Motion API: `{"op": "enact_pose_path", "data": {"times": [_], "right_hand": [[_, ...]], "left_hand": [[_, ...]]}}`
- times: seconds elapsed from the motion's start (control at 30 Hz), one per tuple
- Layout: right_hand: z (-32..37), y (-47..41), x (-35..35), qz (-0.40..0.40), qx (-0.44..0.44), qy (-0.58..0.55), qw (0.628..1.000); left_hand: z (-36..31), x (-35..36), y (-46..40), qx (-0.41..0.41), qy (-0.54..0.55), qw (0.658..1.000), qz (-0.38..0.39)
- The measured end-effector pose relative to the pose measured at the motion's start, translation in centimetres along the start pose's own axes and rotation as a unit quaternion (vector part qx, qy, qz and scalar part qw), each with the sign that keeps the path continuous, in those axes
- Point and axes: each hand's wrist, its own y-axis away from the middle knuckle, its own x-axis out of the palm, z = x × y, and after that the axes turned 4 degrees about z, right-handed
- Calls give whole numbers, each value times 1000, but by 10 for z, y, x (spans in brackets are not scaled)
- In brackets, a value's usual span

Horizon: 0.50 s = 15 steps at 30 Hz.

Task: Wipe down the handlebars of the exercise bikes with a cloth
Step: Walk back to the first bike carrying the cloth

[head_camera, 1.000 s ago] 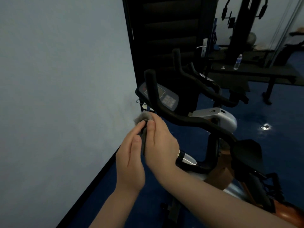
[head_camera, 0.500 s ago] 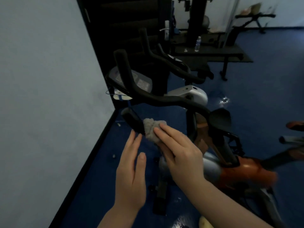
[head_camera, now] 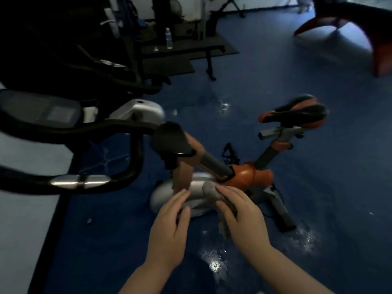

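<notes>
Head view, nearest first: my right hand point(head_camera: 244, 217) sits at about five o'clock from frame centre with the cloth point(head_camera: 212, 190) bunched under its fingers, grip closed on it, a loose tail drooping below the palm. My left hand point(head_camera: 169, 221) is just beside it at seven o'clock, fingers flat and spread, holding nothing; its fingertips look close to the cloth's near edge, though I cannot tell if they touch it. Both hands hover over the floor point(head_camera: 106, 240), away from any bar.

That is the first risk: the cloth is only pinched at one end, so the hanging tail could slip out of my fingers, or snag as I reach, and land on the floor, which shows wet-looking glints at six o'clock. A dirtied cloth would smear the grips, not clean them.

Further out at nine o'clock is the handlebar point(head_camera: 84, 183), with a shiny metal sensor patch on its lower loop, and the upper bar running to a black pad point(head_camera: 169, 139) near centre. The picture is blurred there, as if my head is swinging, so I could misjudge the reach and knock my knuckles on the bar end, or wipe only the near side and miss the sensor.

At ten o'clock sits the console point(head_camera: 48, 111); a damp cloth dragged across it could wet the screen.

Farther, at two o'clock, an orange bike's saddle point(head_camera: 294, 112). Farthest, at twelve, a bottle point(head_camera: 168, 40) on a dark worktop point(head_camera: 191, 49).
</notes>
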Motion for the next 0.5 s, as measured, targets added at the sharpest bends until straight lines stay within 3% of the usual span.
{"op": "enact_pose_path", "data": {"times": [0.33, 0.5], "right_hand": [[-149, 34, -166, -61, 149, 49, 986], [-215, 45, -240, -97, 211, 64, 970]], "left_hand": [[-99, 193, -72, 106, -41, 983, 144], [-140, 284, -96, 114, -33, 973, 197]]}}
